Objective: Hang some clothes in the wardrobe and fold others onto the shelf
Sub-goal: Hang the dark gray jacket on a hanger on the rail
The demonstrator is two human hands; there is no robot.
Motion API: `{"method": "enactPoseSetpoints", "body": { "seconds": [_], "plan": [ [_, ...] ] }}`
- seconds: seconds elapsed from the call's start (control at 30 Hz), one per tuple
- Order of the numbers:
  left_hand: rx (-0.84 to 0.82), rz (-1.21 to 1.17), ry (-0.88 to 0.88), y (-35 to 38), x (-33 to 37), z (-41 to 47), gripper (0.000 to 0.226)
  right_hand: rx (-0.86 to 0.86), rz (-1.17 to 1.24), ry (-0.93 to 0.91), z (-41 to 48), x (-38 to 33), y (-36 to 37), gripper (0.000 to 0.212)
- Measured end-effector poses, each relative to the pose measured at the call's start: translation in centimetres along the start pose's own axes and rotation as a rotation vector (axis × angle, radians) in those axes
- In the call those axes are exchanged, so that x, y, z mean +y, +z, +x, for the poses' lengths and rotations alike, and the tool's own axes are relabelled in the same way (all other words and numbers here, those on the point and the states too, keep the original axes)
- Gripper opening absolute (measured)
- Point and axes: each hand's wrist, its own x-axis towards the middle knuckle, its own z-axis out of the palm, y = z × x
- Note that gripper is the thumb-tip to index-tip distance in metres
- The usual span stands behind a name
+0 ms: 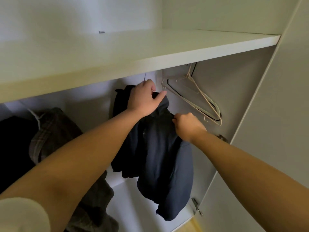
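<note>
A dark navy garment hangs inside the white wardrobe, below the shelf. My left hand grips its top at the collar, where a thin metal hanger hook sticks up behind my fingers. My right hand pinches the fabric at the garment's right shoulder. The rail is hidden behind the shelf's front edge.
Empty cream and black hangers hang at the right, close to my right hand. A plaid garment and a black one hang at the left. The wardrobe's side wall and door hinges are at the right.
</note>
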Motion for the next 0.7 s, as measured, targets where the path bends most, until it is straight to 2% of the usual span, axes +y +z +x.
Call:
{"method": "enactPoseSetpoints", "body": {
  "seconds": [0.07, 0.1, 0.17, 0.27, 0.4, 0.47, 0.57, 0.63, 0.7],
  "plan": [
    [-0.274, 0.07, 0.097, 0.0, 0.7, -0.9, 0.04, 0.001, 0.012, 0.001, -0.4, -0.3, -0.1, 0.03],
    [-0.312, 0.102, 0.119, 0.2, 0.7, -1.1, 0.036, -0.003, 0.018, 0.004, -0.5, -0.4, -0.3, 0.03],
    [-0.269, 0.07, 0.047, 0.6, 0.6, -0.9, 0.027, -0.013, 0.025, 0.013, -0.8, -0.6, -0.5, 0.03],
    [-0.177, -0.083, -0.158, 0.7, 0.0, 0.0, 0.019, -0.019, 0.051, 0.026, -1.3, -0.7, -0.8, 0.029],
    [-0.19, -0.069, -0.222, 0.9, -0.5, -0.2, 0.015, -0.041, 0.057, 0.01, -1.6, -0.7, -0.8, 0.025],
    [-0.12, -0.11, -0.297, 1.4, -0.5, 0.2, 0.013, -0.053, 0.079, 0.012, -1.7, -1.0, -1.0, 0.024],
    [0.049, -0.156, -0.481, 1.2, 0.2, 2.0, 0.031, -0.062, 0.134, 0.014, -2.0, -1.7, -0.8, 0.027],
    [0.036, -0.185, -0.573, 1.0, 0.2, 3.4, 0.039, -0.083, 0.16, 0.006, -2.2, -2.3, -0.3, 0.028],
    [-0.01, -0.165, -0.549, 0.8, 0.1, 4.1, 0.029, -0.119, 0.164, 0.015, -2.4, -2.9, 0.3, 0.02]
  ]
}}
